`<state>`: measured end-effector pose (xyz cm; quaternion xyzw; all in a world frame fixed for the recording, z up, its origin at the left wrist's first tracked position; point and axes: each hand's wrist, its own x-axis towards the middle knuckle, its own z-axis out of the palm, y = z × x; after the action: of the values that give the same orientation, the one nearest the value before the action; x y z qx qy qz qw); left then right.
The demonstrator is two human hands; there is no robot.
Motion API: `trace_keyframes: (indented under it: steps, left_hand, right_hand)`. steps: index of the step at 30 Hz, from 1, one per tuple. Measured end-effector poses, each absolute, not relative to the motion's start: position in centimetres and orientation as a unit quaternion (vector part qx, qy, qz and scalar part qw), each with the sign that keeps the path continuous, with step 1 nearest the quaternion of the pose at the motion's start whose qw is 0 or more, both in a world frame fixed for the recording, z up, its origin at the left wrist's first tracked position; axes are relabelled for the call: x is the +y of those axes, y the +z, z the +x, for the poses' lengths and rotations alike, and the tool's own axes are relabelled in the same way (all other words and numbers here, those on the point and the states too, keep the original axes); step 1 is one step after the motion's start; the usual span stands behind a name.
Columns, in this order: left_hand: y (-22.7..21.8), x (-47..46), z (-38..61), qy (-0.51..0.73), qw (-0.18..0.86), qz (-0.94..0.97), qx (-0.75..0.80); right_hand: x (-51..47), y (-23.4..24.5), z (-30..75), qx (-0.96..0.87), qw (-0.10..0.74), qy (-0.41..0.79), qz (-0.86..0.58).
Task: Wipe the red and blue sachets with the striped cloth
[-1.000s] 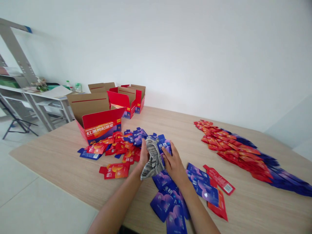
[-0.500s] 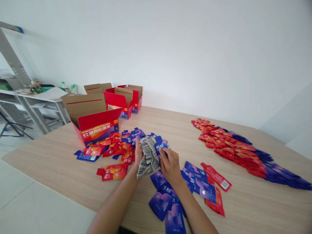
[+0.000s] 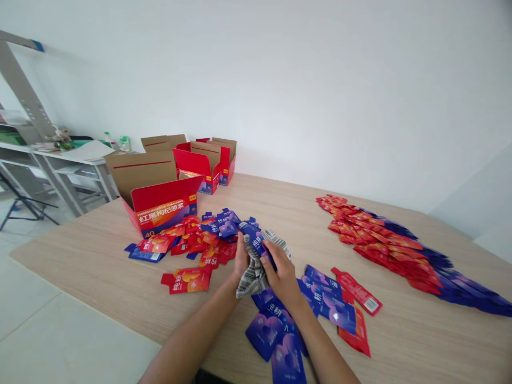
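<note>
A grey striped cloth (image 3: 251,277) is bunched between my hands above the table. My left hand (image 3: 240,258) grips it from the left side. Across the cloth lies a blue pouch (image 3: 252,234) with white lettering, tilted up to the left. My right hand (image 3: 282,269) closes on the pouch's lower right end, pressing it against the cloth; part of the pouch is hidden under these fingers. Below my right wrist are several loose blue pouches (image 3: 266,333). Beyond my left hand is a heap of mixed red and blue pouches (image 3: 196,240).
An open red carton (image 3: 166,200) stands at the left, with more open cartons (image 3: 200,162) behind it against the wall. Long overlapping rows of red pouches (image 3: 376,242) and blue pouches (image 3: 464,288) stretch along the right. A red pouch (image 3: 358,290) lies at right front.
The blue pouch has turned and shifted to the left on the cloth, so more of its length shows. Both hands have moved slightly right with the cloth, which is now folded closer around it.
</note>
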<state>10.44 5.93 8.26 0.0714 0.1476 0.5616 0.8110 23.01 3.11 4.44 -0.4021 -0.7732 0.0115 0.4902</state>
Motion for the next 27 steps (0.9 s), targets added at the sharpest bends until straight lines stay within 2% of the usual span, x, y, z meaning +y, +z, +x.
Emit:
trace_keyframes:
  steps: [6, 13, 20, 27]
  left_hand:
    - [9.2, 6.0, 9.6, 0.592, 0.788, 0.023, 0.167]
    - [9.9, 6.1, 8.9, 0.614, 0.772, 0.037, 0.160]
    - [10.0, 6.8, 7.1, 0.659, 0.733, 0.070, 0.155]
    - [9.5, 7.1, 6.8, 0.652, 0.735, 0.084, 0.165]
  right_hand:
    - [3.4, 4.1, 22.2, -0.805, 0.466, 0.036, -0.365]
    - [3.4, 4.6, 22.1, -0.839, 0.447, -0.013, -0.311]
    - [3.1, 4.1, 21.3, -0.845, 0.431, -0.038, -0.313]
    - [3.0, 3.5, 20.7, -0.839, 0.430, -0.039, -0.332]
